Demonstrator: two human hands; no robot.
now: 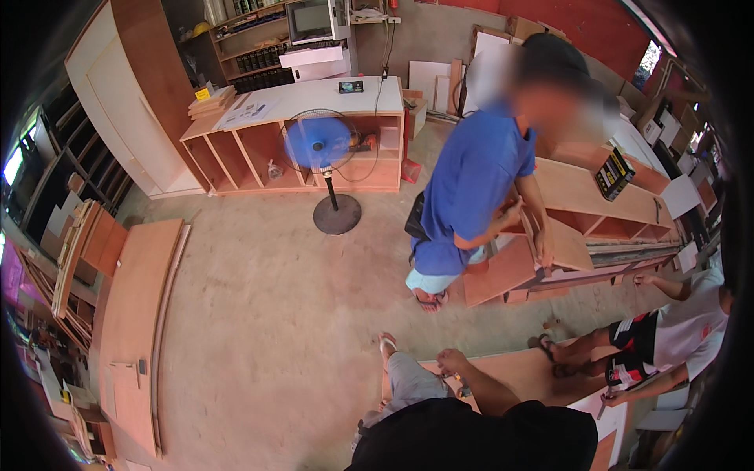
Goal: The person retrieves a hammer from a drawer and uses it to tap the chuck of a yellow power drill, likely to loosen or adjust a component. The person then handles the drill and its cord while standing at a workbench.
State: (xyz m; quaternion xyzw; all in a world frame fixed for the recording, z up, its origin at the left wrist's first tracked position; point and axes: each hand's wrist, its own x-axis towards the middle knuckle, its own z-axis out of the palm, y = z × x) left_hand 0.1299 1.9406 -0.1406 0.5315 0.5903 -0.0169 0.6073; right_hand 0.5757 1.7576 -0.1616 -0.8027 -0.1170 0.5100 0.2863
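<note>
My right hand (452, 362) reaches out from my black sleeve with its fingers curled. It is over the edge of a wooden panel (510, 369) lying low in front of me. Whatever the fingers hold, if anything, is too small to make out. Just below the hand, partly hidden by my forearm, is a small yellow and dark object (463, 388) whose kind I cannot tell. My left hand does not show. My leg in grey shorts (412, 381) stretches out beside the panel.
A person in a blue shirt (479, 173) handles wooden boards by a long cabinet carcass (605, 196). Another person (691, 322) is at the panel's right end. A standing fan (318, 147) is before a white-topped cabinet (314, 102). Large panels (137, 314) lie at left.
</note>
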